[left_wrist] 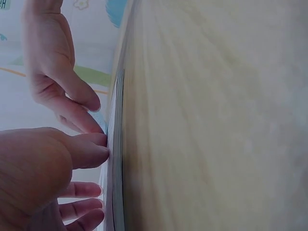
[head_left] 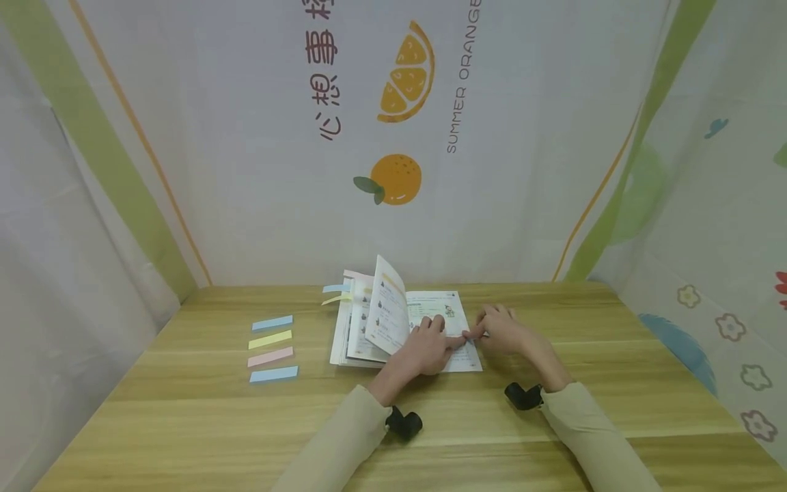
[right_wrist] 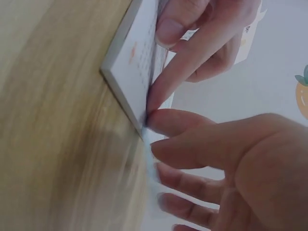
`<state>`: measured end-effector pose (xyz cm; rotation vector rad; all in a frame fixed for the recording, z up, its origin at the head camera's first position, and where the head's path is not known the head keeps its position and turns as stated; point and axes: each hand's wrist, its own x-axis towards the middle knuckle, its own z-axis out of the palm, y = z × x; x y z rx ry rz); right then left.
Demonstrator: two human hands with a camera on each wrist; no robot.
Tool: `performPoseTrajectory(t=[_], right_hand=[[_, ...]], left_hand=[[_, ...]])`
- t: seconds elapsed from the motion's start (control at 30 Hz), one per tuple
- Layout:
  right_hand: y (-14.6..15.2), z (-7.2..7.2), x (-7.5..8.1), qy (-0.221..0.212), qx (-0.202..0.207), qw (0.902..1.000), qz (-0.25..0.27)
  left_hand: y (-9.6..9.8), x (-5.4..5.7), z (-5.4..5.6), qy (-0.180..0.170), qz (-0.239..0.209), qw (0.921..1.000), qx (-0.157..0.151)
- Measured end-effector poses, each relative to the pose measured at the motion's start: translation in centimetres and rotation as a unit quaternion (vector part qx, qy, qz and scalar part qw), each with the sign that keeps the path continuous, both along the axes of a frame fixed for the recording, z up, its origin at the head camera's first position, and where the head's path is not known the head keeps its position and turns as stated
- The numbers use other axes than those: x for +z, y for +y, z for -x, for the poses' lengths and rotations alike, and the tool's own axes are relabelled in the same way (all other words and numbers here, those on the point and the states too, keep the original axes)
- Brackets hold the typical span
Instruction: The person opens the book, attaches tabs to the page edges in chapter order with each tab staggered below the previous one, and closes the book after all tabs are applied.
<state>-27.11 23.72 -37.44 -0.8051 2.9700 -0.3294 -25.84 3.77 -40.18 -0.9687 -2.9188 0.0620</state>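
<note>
An open book (head_left: 435, 301) lies on the table, some of its left pages standing up in a curve. My left hand (head_left: 427, 350) rests over the right page, its index finger stretched to the outer edge. From the right, my right hand (head_left: 503, 331) meets it there, index fingertip pressing at the page edge right by the left one. Under the right fingers a pale blue sticky tab (right_wrist: 152, 168) sticks out past the book's edge. The right thumb is spread from the index finger, close to the tab. In the left wrist view, both hands' fingertips touch the book's side.
Left of the book, a blue strip (head_left: 272, 323), a yellow strip (head_left: 270, 339), a pink strip (head_left: 270, 357) and another blue strip (head_left: 273, 374) lie in a column. Tabs (head_left: 335, 288) protrude from the book's left side. A printed curtain (head_left: 277, 225) hangs behind the wooden table (head_left: 203, 410).
</note>
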Motion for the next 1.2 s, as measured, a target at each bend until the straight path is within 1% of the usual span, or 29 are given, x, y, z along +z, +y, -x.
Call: performPoseTrajectory(t=[0.27,0.37,0.5,0.67,0.8,0.93,1.0,1.2], right_hand=[[0.1,0.2,0.2,-0.024,0.007,0.9996,-0.010],[-0.1,0.0,0.6,-0.033,0.011,0.9992,-0.019],[-0.3,-0.3,1.0,-0.041,0.009,0.9986,-0.033],[-0.4,-0.3,1.1,-0.044,0.006,0.9983,-0.038],[-0.3,-0.3,1.1,-0.051,-0.001,0.9981,-0.035],[-0.3,-0.4,1.0,-0.057,0.002,0.9982,-0.021],[-0.3,-0.5,1.0,-0.053,0.008,0.9985,-0.015],[-0.2,-0.6,0.8,-0.049,0.008,0.9987,-0.004]], left_hand=[[-0.3,0.3,-0.1,-0.014,-0.017,0.9998,-0.003],[-0.3,0.3,-0.2,-0.015,-0.020,0.9997,-0.004],[-0.3,0.4,-0.2,-0.011,-0.014,0.9998,-0.003],[-0.3,0.3,-0.2,-0.005,-0.005,1.0000,-0.005],[-0.4,0.3,-0.1,-0.001,0.002,1.0000,-0.007],[-0.4,0.2,-0.1,-0.011,0.008,0.9999,-0.008],[-0.5,0.2,-0.1,-0.018,0.004,0.9998,-0.008],[-0.7,0.1,-0.1,-0.042,-0.041,0.9983,-0.009]])
